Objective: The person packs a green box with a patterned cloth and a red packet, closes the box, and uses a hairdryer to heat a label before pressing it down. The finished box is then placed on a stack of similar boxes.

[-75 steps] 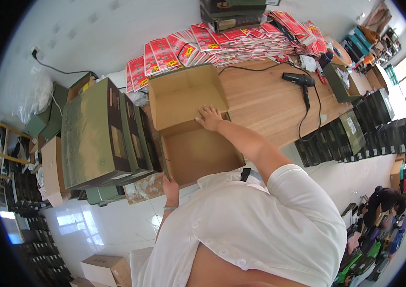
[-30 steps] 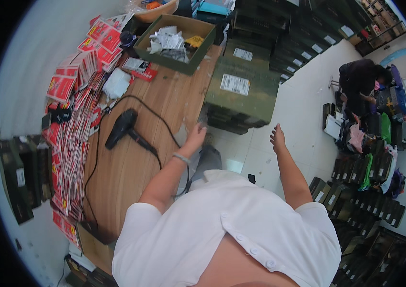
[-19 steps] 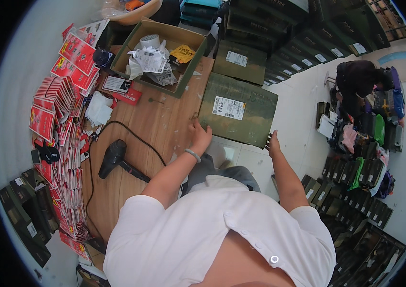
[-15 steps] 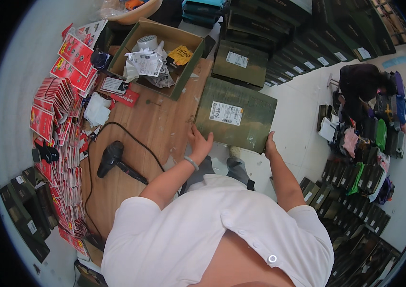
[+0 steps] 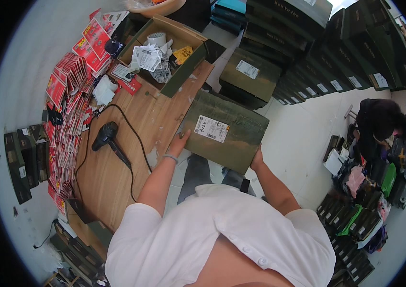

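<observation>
Between my two hands is a dark green cardboard box (image 5: 241, 136) with a white shipping label on its top. My left hand (image 5: 180, 142) grips its left side, next to the edge of the wooden table. My right hand (image 5: 256, 159) grips the lower right side, its fingers partly hidden behind the box. The box is held level in front of my body, above my legs. Just beyond it sits another green box (image 5: 234, 71), also labelled on top.
On the wooden table (image 5: 102, 186) lie a black hair dryer (image 5: 105, 136) with its cord and an open box (image 5: 182, 76) of crumpled paper. Stacks of red cards (image 5: 64, 143) line the wall. Tall box stacks (image 5: 356, 52) stand far right. A person (image 5: 380, 124) bends at the right.
My hands have brought the green box slightly nearer and to the left, and it is turned a little clockwise. The view has shifted, with the hair dryer's cord now showing lower down.
</observation>
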A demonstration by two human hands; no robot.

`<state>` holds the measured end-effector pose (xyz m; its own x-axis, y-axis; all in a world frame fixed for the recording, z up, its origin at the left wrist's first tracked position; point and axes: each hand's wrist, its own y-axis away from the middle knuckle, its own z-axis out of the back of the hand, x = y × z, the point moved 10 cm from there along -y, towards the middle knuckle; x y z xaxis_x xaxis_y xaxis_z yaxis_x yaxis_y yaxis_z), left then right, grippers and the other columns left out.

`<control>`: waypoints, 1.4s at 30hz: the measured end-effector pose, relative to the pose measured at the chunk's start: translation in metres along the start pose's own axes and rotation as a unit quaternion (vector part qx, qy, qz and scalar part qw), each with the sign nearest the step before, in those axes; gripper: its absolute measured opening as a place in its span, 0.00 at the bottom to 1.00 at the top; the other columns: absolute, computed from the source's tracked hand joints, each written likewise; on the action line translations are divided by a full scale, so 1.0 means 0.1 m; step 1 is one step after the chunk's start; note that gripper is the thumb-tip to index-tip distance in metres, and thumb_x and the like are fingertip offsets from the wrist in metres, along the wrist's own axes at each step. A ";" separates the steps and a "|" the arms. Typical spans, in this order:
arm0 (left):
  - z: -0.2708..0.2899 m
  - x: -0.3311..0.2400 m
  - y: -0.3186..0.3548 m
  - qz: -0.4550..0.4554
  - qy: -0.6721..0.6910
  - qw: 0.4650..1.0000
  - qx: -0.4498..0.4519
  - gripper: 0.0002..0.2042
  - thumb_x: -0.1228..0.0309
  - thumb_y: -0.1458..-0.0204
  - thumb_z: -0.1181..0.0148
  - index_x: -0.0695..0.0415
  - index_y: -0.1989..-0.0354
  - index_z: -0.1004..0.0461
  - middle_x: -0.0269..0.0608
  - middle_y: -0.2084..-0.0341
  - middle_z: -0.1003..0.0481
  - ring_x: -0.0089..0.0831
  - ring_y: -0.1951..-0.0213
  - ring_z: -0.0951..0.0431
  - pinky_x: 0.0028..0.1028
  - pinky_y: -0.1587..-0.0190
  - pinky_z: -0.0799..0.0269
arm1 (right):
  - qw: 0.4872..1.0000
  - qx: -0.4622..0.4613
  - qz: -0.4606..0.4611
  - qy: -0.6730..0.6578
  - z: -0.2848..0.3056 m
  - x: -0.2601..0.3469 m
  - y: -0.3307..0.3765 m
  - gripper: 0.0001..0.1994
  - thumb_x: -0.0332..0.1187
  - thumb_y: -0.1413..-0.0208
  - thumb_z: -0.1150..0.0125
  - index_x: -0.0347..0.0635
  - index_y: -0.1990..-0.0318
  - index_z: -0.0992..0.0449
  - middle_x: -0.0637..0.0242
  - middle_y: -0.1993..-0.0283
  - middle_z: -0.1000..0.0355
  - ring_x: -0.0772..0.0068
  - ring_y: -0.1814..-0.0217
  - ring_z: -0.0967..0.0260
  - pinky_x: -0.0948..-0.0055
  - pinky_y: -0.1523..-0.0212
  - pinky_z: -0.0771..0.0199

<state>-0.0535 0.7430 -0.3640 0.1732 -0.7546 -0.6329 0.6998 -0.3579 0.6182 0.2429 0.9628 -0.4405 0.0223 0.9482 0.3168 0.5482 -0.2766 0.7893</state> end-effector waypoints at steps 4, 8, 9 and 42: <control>-0.04 0.01 0.08 0.044 0.128 0.989 0.062 0.45 0.35 0.53 0.40 0.69 0.43 0.35 0.51 0.55 0.25 0.39 0.55 0.22 0.34 0.56 0.23 | 0.999 0.024 -0.029 -0.038 -0.22 0.05 0.13 0.36 0.63 0.34 0.76 0.44 0.35 0.38 0.57 0.35 0.36 0.53 0.36 0.38 0.56 0.34 0.39; -0.01 -0.19 0.45 0.022 0.087 0.993 0.072 0.42 0.38 0.53 0.37 0.68 0.46 0.32 0.47 0.59 0.24 0.33 0.61 0.20 0.28 0.63 0.22 | 0.999 0.053 0.007 -0.008 -0.16 0.26 0.25 0.33 0.61 0.34 0.70 0.45 0.36 0.37 0.58 0.36 0.35 0.55 0.37 0.36 0.57 0.38 0.33; 0.01 -0.27 0.64 0.021 0.081 0.993 0.085 0.41 0.38 0.52 0.38 0.68 0.47 0.31 0.46 0.60 0.23 0.32 0.64 0.20 0.28 0.65 0.22 | 0.998 0.064 0.015 0.020 -0.18 0.35 0.33 0.32 0.60 0.34 0.68 0.45 0.36 0.37 0.58 0.36 0.35 0.55 0.38 0.35 0.57 0.39 0.32; 2.55 4.75 5.28 0.101 0.322 0.812 -0.476 0.21 0.63 0.39 0.46 0.66 0.44 0.33 0.55 0.50 0.27 0.44 0.50 0.25 0.35 0.47 0.30 | 0.560 0.343 0.139 0.741 -4.22 -5.51 1.73 0.38 0.53 0.39 0.47 0.29 0.33 0.45 0.42 0.34 0.40 0.47 0.32 0.42 0.59 0.34 0.42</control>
<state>0.2215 0.0554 -0.2187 0.4634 -0.1918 -0.8651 0.7775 0.5564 0.2931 -0.0273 0.3268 -0.2563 -0.2532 -0.4285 0.8674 0.8998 0.2250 0.3738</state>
